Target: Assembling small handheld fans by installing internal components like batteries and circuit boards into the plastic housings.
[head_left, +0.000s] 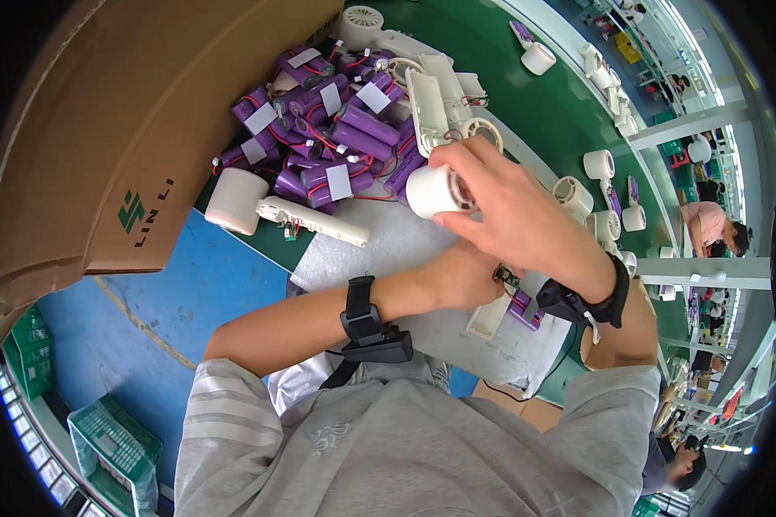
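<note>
My right hand (513, 202) is closed around a white cylindrical fan head (434, 191), thumb below it and fingers above. Slots show at the end of the cylinder nearest the palm. Below and partly behind it, my left hand (461, 277) is closed with curled fingers; what they grip is mostly hidden. A small circuit board (506, 277) with wires shows at the left hand's fingers. Just under that hand, a white handle shell (489, 318) lies beside a purple battery (523, 312) over the grey work mat (431, 320).
A pile of purple wired batteries (362, 129) lies beyond my hands, beside a large cardboard box (69, 146). At left rests a white fan (237, 201) with its handle (315, 221). White shells (427, 108) stand at the back. More fan parts (572, 196) line the green bench at right.
</note>
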The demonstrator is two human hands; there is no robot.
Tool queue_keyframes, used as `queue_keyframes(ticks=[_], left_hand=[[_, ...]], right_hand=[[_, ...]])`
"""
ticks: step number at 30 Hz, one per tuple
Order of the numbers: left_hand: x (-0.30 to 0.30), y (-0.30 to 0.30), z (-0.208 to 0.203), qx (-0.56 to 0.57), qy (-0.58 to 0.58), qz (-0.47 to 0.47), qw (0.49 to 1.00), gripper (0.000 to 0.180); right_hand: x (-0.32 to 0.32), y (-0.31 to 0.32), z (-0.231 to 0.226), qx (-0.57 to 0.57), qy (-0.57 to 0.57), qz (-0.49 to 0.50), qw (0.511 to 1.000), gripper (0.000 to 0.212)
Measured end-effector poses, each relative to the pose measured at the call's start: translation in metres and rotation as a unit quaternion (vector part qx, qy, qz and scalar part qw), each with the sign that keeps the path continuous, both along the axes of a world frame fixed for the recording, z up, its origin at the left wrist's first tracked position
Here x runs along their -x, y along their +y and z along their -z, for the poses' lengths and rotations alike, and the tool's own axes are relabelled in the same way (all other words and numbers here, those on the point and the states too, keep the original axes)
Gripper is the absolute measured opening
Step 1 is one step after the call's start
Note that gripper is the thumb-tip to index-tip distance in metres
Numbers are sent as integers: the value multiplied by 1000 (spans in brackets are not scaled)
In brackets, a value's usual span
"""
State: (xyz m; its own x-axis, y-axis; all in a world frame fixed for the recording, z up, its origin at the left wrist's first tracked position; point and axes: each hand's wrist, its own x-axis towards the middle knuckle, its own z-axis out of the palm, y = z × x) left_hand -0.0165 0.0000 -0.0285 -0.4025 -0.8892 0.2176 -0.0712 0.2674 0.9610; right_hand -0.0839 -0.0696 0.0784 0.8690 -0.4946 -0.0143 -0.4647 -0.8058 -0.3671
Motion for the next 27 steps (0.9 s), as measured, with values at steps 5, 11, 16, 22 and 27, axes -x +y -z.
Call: queue_keyframes(ticks=[5, 11, 16, 22, 27], left_hand=[[-2, -2, 0, 21, -44, -10, 999, 32], [-3, -4, 8, 57, 10, -15, 998, 29], [-3, -4, -5, 6, -25, -18, 1000, 28], [-3, -3, -8, -28, -39, -48, 998, 28], [-4, -2, -2, 14, -48, -67, 997, 28]], right_hand=[[16, 16, -6, 72, 11, 33, 997, 46], [99, 53, -49, -30, 44, 171, 984, 53], [133, 82, 20, -23, 62, 203, 977, 58], [142, 79, 42, -174, -46, 266, 947, 64], [148, 80, 33, -498, -185, 299, 793, 71]])
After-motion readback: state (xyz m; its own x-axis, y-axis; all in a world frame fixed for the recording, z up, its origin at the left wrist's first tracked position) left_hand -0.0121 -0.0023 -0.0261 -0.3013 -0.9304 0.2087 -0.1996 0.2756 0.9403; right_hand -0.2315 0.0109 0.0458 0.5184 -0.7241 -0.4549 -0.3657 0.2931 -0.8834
